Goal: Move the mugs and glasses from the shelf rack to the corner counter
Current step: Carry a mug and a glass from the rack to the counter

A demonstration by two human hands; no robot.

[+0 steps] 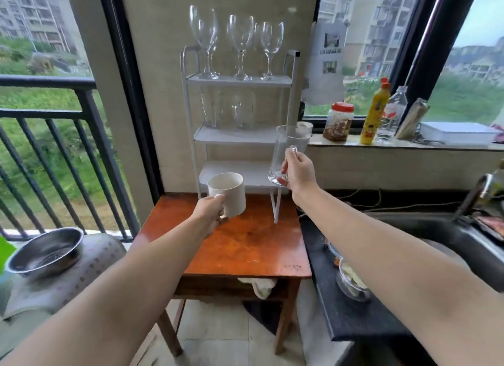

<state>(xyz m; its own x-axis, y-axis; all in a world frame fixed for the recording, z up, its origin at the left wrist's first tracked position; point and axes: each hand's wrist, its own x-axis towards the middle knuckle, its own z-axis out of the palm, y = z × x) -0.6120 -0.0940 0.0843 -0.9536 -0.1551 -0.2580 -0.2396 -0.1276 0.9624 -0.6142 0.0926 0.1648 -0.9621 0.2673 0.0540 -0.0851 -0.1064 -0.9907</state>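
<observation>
A white three-tier shelf rack (272,135) stands at the back of an orange-brown wooden table (245,245). Several wine glasses (241,46) stand on its top shelf, and two clear glasses (244,110) on the middle shelf. My left hand (210,210) grips the handle of a white mug (227,194), held just above the table in front of the bottom shelf. My right hand (298,172) grips the handle of a tall clear glass mug (286,153), lifted beside the rack's right post. Behind the glass mug, a small white cup (305,127) shows.
A dark counter (351,305) with a sink (425,229) and bowls (351,281) runs along the right. The windowsill holds a jar (338,121), a yellow bottle (375,112), a clear bottle (392,115) and a white box (458,132). A steel bowl (45,252) sits at left by the railing.
</observation>
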